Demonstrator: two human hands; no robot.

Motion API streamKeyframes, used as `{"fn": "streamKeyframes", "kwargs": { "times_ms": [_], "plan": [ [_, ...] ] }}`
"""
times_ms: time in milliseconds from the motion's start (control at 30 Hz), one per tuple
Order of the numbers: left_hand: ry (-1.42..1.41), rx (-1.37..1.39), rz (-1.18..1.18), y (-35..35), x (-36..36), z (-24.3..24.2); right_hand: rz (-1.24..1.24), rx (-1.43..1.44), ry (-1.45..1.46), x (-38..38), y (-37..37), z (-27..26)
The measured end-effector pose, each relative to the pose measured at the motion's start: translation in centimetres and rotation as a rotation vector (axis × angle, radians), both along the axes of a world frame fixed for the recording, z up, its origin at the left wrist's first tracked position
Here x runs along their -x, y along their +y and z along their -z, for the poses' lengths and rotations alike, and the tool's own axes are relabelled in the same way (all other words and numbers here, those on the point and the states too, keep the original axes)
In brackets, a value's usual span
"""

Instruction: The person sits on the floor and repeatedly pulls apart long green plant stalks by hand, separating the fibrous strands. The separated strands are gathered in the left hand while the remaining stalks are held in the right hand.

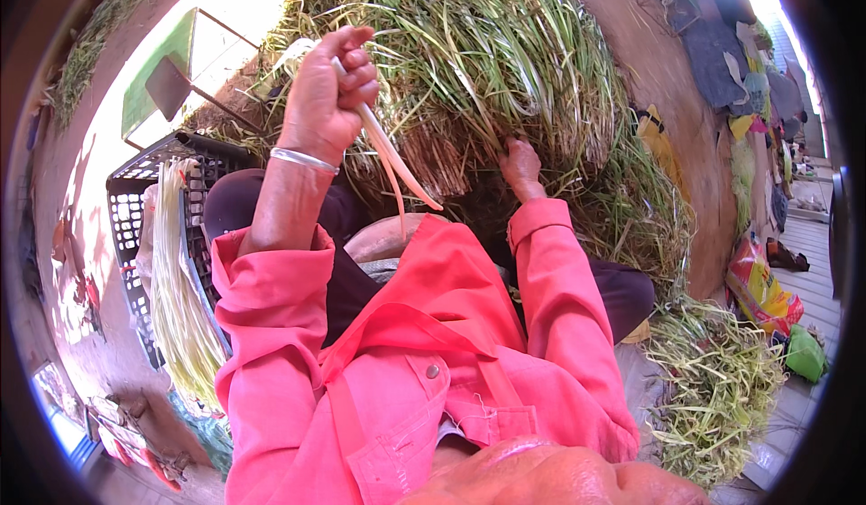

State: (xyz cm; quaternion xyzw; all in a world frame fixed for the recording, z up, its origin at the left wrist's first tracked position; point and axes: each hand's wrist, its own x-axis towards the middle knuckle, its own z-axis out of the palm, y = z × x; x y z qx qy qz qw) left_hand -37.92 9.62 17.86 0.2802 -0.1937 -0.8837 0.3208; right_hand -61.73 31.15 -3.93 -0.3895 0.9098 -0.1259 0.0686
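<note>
My left hand [342,82], raised with a silver bangle at its wrist, is closed around a few pale peeled stalks [392,150]. Their ends hang down towards my lap. A large heap of long-leaved green plants [487,52], perhaps garlic greens or chives, lies before my crossed legs. At the heap's near edge, my right hand [521,169] reaches in among brownish stem ends [436,160]. Its fingertips are hidden by the plants, so its grip does not show.
A black plastic crate [135,224] at my left holds a long bundle of whitish stalks [172,268]. Behind it stands a green board [155,75] with a metal frame. Cut leaves [720,383] lie at my right, near a red and yellow bag [761,285].
</note>
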Motion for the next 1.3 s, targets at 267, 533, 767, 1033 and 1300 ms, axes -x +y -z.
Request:
{"fn": "streamKeyframes", "kwargs": {
  "times_ms": [267,533,767,1033,1300],
  "plan": [
    [-0.136,0.003,0.013,2.8,1.4,2.3,-0.337,0.279,-0.799,0.3,-1.2,-13.8],
    [-0.433,0.023,0.42,10.0,4.5,5.8,-0.232,0.325,-0.864,-3.3,0.5,-17.8],
    [-0.213,0.017,0.554,10.6,5.8,7.3,-0.212,0.429,-0.819,-4.6,0.6,-17.5],
    [-0.037,0.0,0.594,10.7,6.2,6.5,0.042,0.687,-1.182,-5.3,1.7,-18.2],
    [0.115,-0.056,0.603,10.8,6.2,5.7,0.157,0.921,-1.266,-5.4,2.1,-18.6]
  ]
}}
